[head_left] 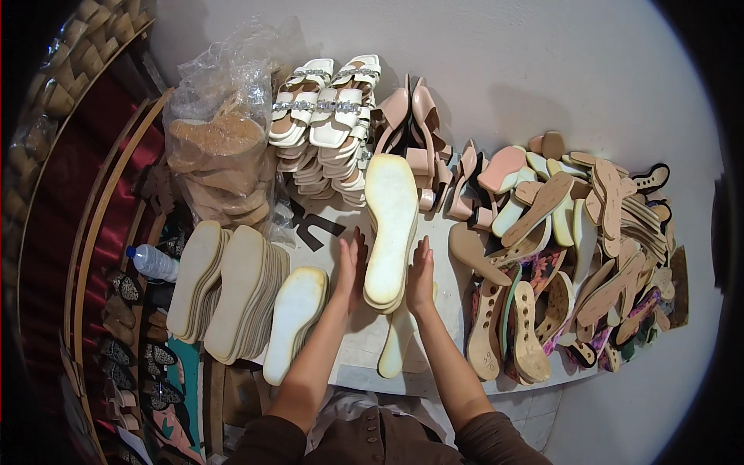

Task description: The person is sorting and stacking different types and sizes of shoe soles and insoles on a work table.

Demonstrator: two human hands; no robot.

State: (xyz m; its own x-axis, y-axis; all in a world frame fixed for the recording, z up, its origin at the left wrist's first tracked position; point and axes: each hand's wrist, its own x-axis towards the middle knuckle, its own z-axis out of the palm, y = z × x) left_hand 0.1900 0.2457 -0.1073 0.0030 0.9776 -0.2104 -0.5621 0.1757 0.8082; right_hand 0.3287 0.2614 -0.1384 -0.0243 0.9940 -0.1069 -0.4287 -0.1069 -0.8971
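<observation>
A stack of cream shoe soles point(390, 229) stands mid-desk point(353, 353), pressed between the flat, open left hand point(349, 267) and right hand point(421, 273). The soles look light, slightly flexible and prone to sliding apart; squeezing both long edges seems safest.

Bright, sharp centre (dark, bent fisheye rim)

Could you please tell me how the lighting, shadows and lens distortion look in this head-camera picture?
Head view: even indoor light, sharp at centre; soft shadows on the wall behind the white sandals; strong fisheye bend with dark corners; left hand and right hand flank the pale sole stack, unblurred.
</observation>
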